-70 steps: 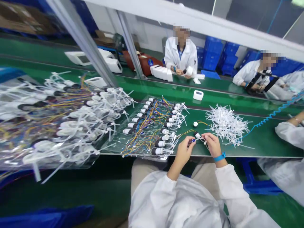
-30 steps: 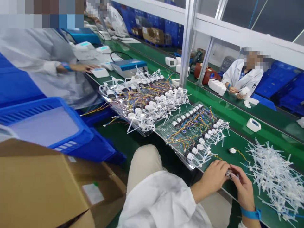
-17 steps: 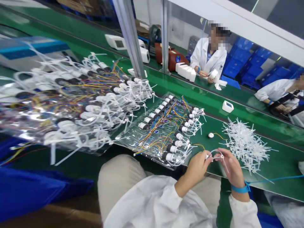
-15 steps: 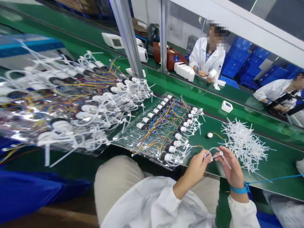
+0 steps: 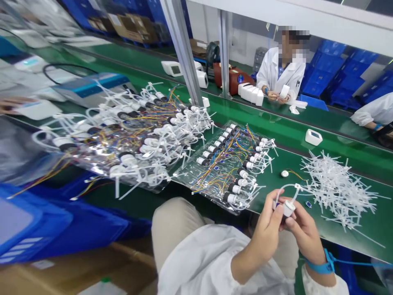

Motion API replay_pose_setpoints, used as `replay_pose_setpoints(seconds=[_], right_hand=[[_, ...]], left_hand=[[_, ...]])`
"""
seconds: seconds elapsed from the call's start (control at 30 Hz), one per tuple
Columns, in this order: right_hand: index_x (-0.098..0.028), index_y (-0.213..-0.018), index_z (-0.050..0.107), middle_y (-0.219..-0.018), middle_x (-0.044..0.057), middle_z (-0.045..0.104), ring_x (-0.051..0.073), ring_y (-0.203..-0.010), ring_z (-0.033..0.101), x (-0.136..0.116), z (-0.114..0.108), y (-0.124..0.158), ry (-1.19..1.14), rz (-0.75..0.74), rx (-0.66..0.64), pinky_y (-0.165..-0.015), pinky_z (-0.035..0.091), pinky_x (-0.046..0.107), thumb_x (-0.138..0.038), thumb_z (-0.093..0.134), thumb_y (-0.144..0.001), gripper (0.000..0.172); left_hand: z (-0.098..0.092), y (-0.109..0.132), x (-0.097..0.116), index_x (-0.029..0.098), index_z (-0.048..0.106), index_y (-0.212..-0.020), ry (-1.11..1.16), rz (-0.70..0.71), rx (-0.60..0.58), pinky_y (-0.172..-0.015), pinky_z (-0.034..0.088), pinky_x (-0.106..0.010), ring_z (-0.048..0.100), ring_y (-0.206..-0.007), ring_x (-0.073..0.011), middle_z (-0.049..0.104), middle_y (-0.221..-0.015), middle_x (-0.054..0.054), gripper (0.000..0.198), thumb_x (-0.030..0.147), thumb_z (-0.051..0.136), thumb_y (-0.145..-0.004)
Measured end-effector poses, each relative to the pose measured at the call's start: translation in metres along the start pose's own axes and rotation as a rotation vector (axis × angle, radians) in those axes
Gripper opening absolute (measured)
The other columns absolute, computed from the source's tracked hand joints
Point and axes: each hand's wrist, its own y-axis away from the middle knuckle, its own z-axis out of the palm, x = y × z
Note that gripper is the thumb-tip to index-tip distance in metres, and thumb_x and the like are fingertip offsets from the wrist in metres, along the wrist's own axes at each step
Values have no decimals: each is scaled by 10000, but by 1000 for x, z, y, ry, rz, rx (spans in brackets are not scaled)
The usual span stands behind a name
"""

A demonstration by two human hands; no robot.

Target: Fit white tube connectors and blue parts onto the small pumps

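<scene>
1. The left hand (image 5: 264, 233) and right hand (image 5: 302, 231) both have fingers closed around 1 pump (image 5: 289, 208)
2. The pump sits between them, over the bench (image 5: 288, 159) near its edge, long axis tilted, white end toward 1 o'clock; its tube (image 5: 285, 185) arches at 12
3. Neither hand is clearly nearer the pump; the right is nearer the ties (image 5: 340, 188) at 2 o'clock
4. Around the pump on the green surface: chip (image 5: 308, 204) at 3, round part (image 5: 285, 173) at 12, plastic sheet (image 5: 190, 166) at 10

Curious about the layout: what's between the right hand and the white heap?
The head view shows a small blue piece against the green bench, beside the right hand.
</scene>
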Motion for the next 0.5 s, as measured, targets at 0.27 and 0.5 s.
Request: replay_pose_setpoints(seconds=[0.27,0.5], right_hand=[[-290,-1332,821,-1334,129,811,383,-1176,774,-27,6,-12,105,-65,-114,-997,677,469,-530,742,-1054,376],[-317,-1131,858,-1323,110,795,438,-1390,640,-101,55,-66,83,-168,-329,-1227,522,633,-472,809,-1004,206]], left_hand=[[-14,24,33,178,407,-1742,-362,267,-74,-1132,549,-527,729,-1180,-337,758,-1282,-180,858,771,399,-1122],[-30,41,68,145,-4,-1822,-383,460,16,-1327,422,-586,550,-1547,-431,523,-1675,-273,1072,719,541,-1099]])
